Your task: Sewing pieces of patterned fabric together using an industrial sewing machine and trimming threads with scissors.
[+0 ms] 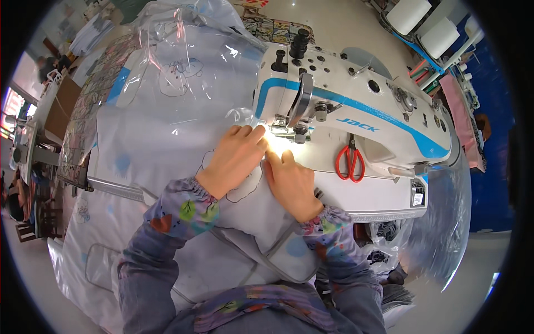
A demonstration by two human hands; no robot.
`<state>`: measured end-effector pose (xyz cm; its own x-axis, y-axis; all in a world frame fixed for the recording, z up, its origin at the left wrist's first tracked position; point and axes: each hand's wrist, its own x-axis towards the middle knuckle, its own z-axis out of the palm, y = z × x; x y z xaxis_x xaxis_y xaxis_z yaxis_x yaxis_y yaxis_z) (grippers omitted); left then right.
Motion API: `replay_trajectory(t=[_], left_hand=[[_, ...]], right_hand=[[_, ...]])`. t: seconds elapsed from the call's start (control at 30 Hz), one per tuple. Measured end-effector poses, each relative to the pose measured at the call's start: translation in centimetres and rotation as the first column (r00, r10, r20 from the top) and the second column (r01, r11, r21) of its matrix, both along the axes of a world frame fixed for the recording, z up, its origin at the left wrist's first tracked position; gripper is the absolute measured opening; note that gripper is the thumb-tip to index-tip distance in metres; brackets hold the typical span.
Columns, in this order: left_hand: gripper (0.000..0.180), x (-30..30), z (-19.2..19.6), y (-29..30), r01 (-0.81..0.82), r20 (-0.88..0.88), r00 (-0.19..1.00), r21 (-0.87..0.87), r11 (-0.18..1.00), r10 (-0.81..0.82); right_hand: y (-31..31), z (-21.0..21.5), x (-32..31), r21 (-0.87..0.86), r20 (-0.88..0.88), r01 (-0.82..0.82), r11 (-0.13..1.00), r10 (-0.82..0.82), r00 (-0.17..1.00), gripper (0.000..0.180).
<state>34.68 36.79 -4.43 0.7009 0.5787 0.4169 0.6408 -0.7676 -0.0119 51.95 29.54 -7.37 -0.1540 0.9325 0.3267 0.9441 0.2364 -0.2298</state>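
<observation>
White printed fabric (167,139) at sewing machine (356,111).
Left hand (233,158) and right hand (292,181) laid flat, fingers extended, pressed on the cloth beside the needle.

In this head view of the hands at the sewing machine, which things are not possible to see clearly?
- Needle of the sewing machine: lost in lamp glare beside the left hand.
- Fabric under both hands: covered by them; the right hand hides the seam.
- Scissors: red handles show, blades too small.
- Thread cones: cut off by the top rim.
</observation>
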Motion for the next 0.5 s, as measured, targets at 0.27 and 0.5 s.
replay_trajectory(t=[0.27, 0.5], left_hand=[[0.022, -1.2, 0.0, 0.9, 0.053, 0.006, 0.999, -0.071, 0.996, -0.053], [0.014, -0.9, 0.0, 1.0, 0.049, 0.049, 0.998, -0.079, 0.996, -0.045]], right_hand=[[0.2, 0.0, -1.6, -0.021, -0.01, 0.108, 0.994, -0.108, 0.994, 0.034], [-0.8, 0.5, -1.8, -0.035, -0.023, 0.102, 0.994, -0.103, 0.994, 0.042]])
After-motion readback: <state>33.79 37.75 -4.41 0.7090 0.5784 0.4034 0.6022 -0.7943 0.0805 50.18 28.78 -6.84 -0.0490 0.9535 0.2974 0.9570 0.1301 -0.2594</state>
